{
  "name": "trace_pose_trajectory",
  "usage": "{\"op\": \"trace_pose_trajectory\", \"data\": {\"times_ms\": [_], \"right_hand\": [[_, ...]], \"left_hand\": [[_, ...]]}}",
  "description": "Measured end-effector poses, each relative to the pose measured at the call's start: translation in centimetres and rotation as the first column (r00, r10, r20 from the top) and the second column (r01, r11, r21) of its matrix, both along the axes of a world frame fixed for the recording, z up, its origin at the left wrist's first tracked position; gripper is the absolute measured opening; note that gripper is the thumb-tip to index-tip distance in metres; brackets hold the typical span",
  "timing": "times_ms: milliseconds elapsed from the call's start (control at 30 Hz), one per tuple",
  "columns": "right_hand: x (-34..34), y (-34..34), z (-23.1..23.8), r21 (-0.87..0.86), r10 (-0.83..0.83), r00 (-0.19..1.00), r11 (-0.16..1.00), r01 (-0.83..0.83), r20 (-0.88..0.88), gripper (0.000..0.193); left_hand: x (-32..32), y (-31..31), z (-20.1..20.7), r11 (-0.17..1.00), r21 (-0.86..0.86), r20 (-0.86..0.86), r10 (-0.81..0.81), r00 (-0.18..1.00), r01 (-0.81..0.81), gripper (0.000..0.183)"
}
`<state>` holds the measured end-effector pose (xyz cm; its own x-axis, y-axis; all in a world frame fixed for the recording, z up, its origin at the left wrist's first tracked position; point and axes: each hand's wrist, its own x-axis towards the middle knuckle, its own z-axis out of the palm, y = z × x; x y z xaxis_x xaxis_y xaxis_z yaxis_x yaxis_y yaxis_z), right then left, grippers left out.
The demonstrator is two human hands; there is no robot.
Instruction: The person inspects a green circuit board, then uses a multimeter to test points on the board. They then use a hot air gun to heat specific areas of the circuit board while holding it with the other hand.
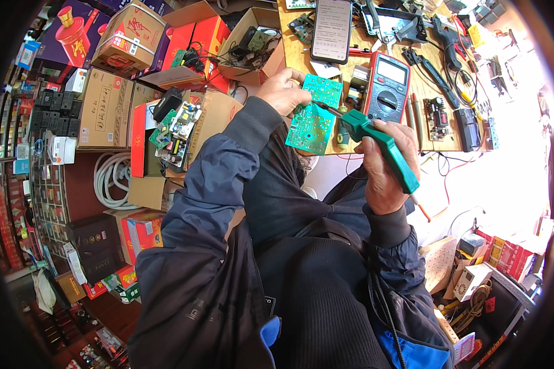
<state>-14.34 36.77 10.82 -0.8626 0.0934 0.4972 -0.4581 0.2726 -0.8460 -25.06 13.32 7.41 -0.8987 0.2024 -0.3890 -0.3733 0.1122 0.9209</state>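
My left hand [282, 92] holds a green circuit board [312, 126] by its upper left edge, fingers closed on it. The board is tilted above my lap at the bench's near edge, its solder-dotted side showing. In my right hand [388, 169] is a green-handled soldering iron [378, 136], with its cord leaving the handle's lower end. The iron's dark tip reaches to the board's middle; whether it touches cannot be made out. Just beyond the board lies a red and grey multimeter [388, 86].
On the wooden bench [434, 138] lie a phone [331, 31] with a lit screen, pliers [406, 29], a small board with components [436, 119] and a black adapter [467, 129]. Open cartons of circuit boards [252, 46] stand at left, near a coiled white hose [112, 178].
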Motion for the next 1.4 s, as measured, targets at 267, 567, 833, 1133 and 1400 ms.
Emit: {"op": "trace_pose_trajectory", "data": {"times_ms": [267,567,833,1133,1400], "right_hand": [[-0.03,0.01,0.0,0.012,0.003,1.0,1.0,-0.003,-0.014,0.032],[0.03,0.02,0.1,0.034,0.0,1.0,0.999,0.001,-0.028,0.032],[0.0,-0.06,0.0,0.008,0.003,1.0,1.0,-0.003,-0.019,0.032],[-0.01,-0.11,-0.02,0.01,0.007,1.0,1.0,-0.007,-0.026,0.032],[-0.05,-0.26,0.06,0.011,0.005,1.0,1.0,-0.005,-0.025,0.034]], "left_hand": [[0.24,0.08,-0.06,1.0,-0.013,-0.014,0.007,1.0,-0.007,0.04],[0.23,-0.09,-0.35,1.0,-0.015,-0.037,-0.001,0.999,0.001,0.04],[0.26,-0.16,-0.42,1.0,-0.023,-0.04,0.004,0.999,-0.005,0.04],[0.28,-0.26,-0.35,1.0,-0.025,-0.036,-0.009,0.999,0.008,0.039],[0.48,-0.14,0.13,0.999,-0.035,-0.03,-0.006,1.0,0.004,0.042]]}}
